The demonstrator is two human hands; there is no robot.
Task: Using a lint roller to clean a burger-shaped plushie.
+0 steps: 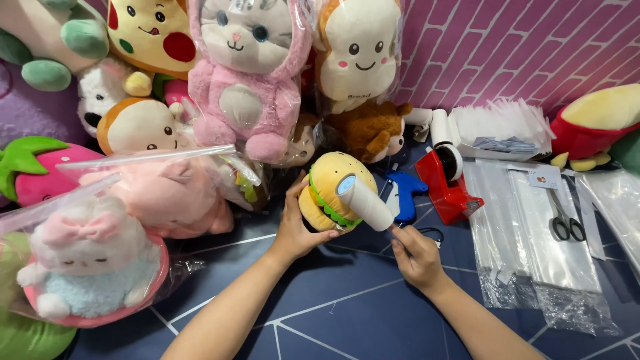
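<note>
Just left of the red tape holder (pixel 448 183), your left hand (pixel 295 223) is gripping the burger plush (pixel 327 190), and your right hand (pixel 415 253) is pinching its white tag (pixel 365 200).

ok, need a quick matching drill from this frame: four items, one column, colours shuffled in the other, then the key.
Items:
1. tape dispenser
2. tagging gun
3. burger plush held in the left hand
4. roller held by the right hand

Colours:
A. white
B. blue
C. red
D. yellow with a green band

Pairs: 1-C, 2-B, 3-D, 4-A
</note>
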